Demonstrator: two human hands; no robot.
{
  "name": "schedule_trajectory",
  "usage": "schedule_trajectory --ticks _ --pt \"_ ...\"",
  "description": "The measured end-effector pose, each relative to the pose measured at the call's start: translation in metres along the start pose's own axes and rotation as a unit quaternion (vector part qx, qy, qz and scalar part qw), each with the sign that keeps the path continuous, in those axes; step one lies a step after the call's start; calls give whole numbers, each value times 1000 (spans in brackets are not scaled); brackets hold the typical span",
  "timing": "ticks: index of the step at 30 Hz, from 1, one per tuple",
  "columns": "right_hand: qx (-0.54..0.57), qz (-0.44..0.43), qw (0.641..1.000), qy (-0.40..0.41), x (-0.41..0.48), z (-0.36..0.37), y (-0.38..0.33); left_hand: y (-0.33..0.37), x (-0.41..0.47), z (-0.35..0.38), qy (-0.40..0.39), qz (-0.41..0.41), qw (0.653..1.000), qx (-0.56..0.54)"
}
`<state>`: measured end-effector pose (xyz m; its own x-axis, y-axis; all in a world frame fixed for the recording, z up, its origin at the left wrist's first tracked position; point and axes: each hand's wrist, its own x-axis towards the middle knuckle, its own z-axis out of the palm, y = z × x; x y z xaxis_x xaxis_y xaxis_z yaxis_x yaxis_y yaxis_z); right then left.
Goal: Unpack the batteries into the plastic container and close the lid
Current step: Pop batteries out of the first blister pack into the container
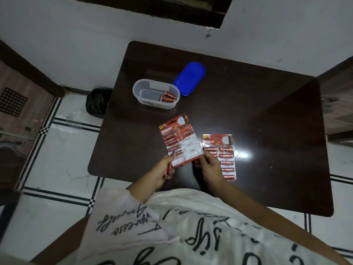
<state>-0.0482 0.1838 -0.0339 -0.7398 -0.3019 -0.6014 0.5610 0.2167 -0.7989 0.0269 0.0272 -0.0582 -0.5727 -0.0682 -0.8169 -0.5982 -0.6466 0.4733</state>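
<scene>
Both hands hold a red battery blister pack [179, 139] above the dark table [248, 111]; several of its right-hand pockets are empty. My left hand [164, 168] pinches the pack's lower left corner and also grips a loose red battery [168, 169] in its curled fingers. My right hand [209, 166] pinches the lower right corner. A second, full pack [223, 157] lies flat on the table just right of my right hand. The clear oval plastic container [155, 93] stands open farther back with two batteries [167, 97] inside. Its blue lid [189, 78] lies beside it, to the right.
A black bag [97, 102] sits on the tiled floor left of the table. Wooden furniture [23, 104] stands at the far left and another piece at the far right. A white wall runs behind the table.
</scene>
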Motion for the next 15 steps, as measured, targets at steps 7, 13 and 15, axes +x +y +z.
schedule_trajectory --ticks 7,13,15 --pt "148 136 979 -30 6 6 -33 1 -4 -5 -48 -35 998 12" --pt "222 202 948 -104 11 13 -39 4 -11 -4 -56 -48 997 5" --pt "203 204 950 -123 14 13 -37 5 -10 -6 -53 -50 997 -8"
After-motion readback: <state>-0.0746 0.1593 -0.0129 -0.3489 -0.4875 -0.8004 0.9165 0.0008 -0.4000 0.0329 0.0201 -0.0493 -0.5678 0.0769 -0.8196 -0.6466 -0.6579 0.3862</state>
